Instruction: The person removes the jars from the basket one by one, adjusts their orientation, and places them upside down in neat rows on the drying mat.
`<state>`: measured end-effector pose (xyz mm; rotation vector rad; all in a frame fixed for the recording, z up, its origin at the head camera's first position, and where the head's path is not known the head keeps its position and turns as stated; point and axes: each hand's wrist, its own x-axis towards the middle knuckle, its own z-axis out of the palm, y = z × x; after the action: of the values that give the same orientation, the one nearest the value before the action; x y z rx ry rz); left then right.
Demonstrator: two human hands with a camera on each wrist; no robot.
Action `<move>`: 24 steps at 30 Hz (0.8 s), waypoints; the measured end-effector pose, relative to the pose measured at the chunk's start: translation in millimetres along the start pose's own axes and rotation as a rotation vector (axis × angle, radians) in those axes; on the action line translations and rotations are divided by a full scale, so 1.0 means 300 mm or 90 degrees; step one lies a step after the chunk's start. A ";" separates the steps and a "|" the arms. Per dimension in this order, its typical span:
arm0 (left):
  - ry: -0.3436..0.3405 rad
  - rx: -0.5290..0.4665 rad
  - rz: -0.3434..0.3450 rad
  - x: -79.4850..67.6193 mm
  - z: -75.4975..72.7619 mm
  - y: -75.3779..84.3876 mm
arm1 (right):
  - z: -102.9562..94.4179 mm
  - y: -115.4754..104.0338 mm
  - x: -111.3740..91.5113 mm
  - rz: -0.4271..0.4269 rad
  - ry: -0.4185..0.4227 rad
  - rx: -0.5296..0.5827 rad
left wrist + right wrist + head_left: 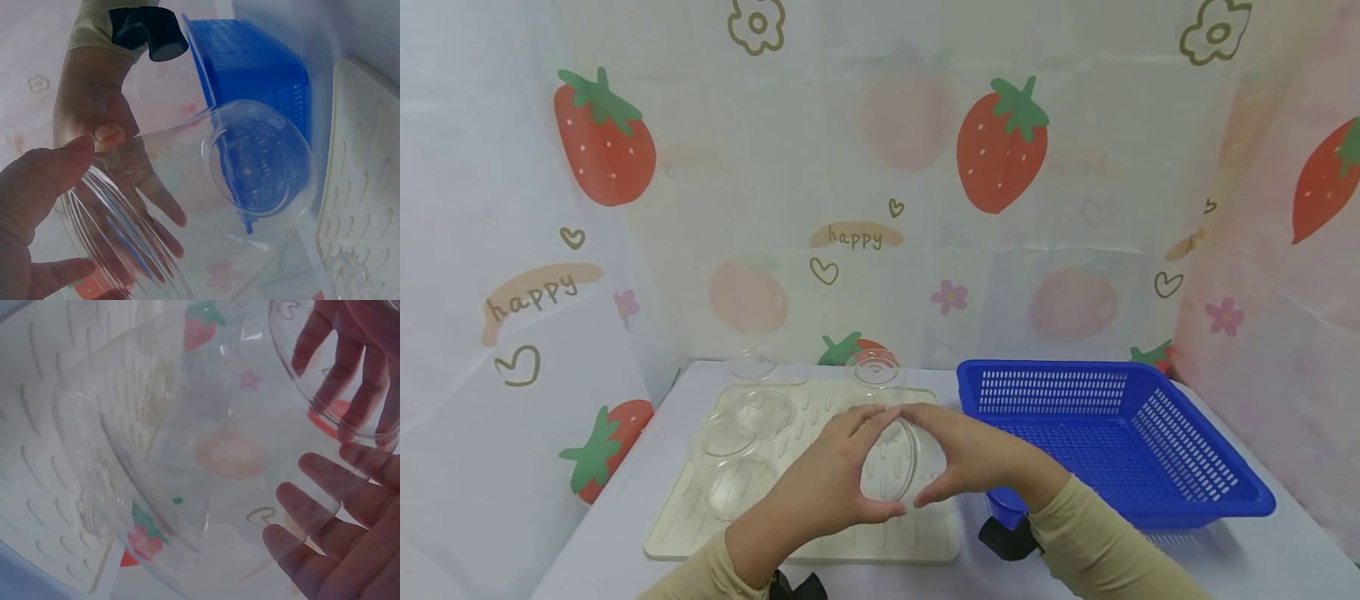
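Note:
A clear, see-through bowl (914,457) with a round rim is between my two hands, in front of the cream draining mat (917,533). My left hand (820,475) holds its rim with thumb and fingers from the left. From the right, my right hand (981,454) holds the same rim, its fingers spread around the edge. The left wrist view shows the bowl's flat base (259,165) pointing away from the palms. Several other clear bowls (741,487) stand on the mat's left half and back edge; their outlines overlap and are faint.
Right of the mat stands a blue plastic basket (1195,508) with latticed sides. A white cloth (602,533) covers the table. Behind and beside it hang pale curtains (850,292) printed with strawberries. A black device (1009,540) is strapped at each wrist.

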<state>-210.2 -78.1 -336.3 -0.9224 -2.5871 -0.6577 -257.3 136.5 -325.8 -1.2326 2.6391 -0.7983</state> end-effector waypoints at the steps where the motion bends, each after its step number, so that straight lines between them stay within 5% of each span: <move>1: 0.006 -0.006 0.001 0.000 -0.001 -0.003 | -0.002 -0.001 0.000 -0.002 0.004 0.004; 12: 0.049 -0.120 -0.058 -0.002 -0.014 -0.037 | -0.073 0.015 -0.026 0.008 0.089 -0.015; 24: 0.095 -0.498 -0.236 0.000 -0.023 -0.067 | -0.118 0.083 -0.063 -0.022 0.182 0.176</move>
<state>-222.3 -95.5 -336.7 -0.5286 -2.3772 -1.8401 -273.2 178.4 -310.5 -1.1665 2.5989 -1.3837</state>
